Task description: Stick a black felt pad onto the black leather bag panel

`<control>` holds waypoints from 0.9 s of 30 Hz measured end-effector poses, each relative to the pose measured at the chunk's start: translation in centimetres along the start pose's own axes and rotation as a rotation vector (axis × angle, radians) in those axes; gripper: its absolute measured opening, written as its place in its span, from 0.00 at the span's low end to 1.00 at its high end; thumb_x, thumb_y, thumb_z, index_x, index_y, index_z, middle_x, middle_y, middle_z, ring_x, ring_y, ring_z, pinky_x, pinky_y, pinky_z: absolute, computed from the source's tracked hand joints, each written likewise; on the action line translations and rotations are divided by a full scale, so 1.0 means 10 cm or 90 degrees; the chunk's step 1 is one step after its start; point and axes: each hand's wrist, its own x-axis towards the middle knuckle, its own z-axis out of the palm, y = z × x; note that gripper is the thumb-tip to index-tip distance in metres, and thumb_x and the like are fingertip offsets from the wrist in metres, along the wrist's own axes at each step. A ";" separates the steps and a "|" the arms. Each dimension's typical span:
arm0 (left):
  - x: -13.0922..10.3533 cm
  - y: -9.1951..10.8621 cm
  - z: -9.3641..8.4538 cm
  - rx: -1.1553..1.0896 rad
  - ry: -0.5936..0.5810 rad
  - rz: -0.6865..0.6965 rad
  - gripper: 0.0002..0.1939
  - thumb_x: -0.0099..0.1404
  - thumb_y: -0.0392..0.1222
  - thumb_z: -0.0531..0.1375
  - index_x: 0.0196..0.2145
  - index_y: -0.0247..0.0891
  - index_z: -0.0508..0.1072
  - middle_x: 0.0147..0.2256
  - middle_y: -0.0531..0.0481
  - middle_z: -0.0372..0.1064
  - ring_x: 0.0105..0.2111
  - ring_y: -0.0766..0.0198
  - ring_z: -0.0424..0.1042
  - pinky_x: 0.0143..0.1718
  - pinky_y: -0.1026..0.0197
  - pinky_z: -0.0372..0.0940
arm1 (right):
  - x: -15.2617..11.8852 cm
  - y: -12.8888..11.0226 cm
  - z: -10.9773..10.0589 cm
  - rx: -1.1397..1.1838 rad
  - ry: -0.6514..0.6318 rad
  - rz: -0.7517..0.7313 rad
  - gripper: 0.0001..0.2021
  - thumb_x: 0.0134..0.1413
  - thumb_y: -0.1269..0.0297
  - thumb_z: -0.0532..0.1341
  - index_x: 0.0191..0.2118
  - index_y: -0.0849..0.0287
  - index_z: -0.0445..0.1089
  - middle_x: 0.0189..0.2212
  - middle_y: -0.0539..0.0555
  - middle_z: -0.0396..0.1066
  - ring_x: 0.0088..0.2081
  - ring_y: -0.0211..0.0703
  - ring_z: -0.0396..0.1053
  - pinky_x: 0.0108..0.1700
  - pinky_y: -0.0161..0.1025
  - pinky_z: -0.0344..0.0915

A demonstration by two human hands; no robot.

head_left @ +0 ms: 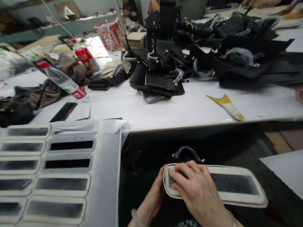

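**Head view: two hands on a padded insert panel below the table's near edge**

Head camera, near to far. Nearest, the right hand lies palm-down on the left end of a white-rimmed, dark-centred insert panel, fingers spread and pressed flat against its face rather than curled round it. The left hand comes up from below at the panel's left end, fingers hooked around the rim; their tips are hidden behind the panel. The panel lies lengthwise, left to right, over a black handbag, of which only the wrapped handle and gold fittings show above the panel's far rim. Both sit below the near edge of the white table, in the dark space in front of it.

At the left, a white sheet carrying rows of similar dark-centred rectangular panels overlaps the table's near left corner; some of its cells are cut out and show black.

On the table, a yellow-and-white tapered strip lies near the near edge, right of centre. A dark phone and a slip of paper lie toward the left, with a clear plastic bottle tilted just beyond them, beside brown fabric.

Farther back, a heap of black handbags with wrapped handles spreads from the centre to the far right corner. A red patterned paper bag stands at the far left.
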 end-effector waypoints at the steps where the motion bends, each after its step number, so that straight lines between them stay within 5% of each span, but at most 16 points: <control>1: 0.00 0.01 -0.01 0.000 -0.001 -0.002 0.30 0.65 0.59 0.61 0.59 0.38 0.69 0.60 0.44 0.67 0.65 0.48 0.56 0.67 0.47 0.46 | 0.00 0.00 0.00 0.009 0.004 0.004 0.17 0.51 0.69 0.71 0.45 0.48 0.70 0.40 0.45 0.72 0.40 0.46 0.63 0.40 0.46 0.50; 20: 0.01 0.06 -0.07 0.011 0.022 0.037 0.26 0.63 0.53 0.65 0.56 0.41 0.73 0.56 0.45 0.70 0.61 0.50 0.62 0.67 0.48 0.47 | -0.10 -0.02 0.09 0.020 0.057 0.019 0.19 0.52 0.69 0.70 0.48 0.51 0.68 0.44 0.46 0.73 0.42 0.46 0.63 0.44 0.47 0.51; 27: -0.01 0.11 0.03 0.009 0.026 0.028 0.24 0.63 0.53 0.65 0.53 0.39 0.75 0.54 0.44 0.71 0.60 0.50 0.62 0.66 0.49 0.48 | -0.08 -0.04 0.07 0.040 0.048 0.034 0.17 0.52 0.71 0.69 0.45 0.49 0.69 0.41 0.45 0.73 0.40 0.46 0.62 0.41 0.46 0.50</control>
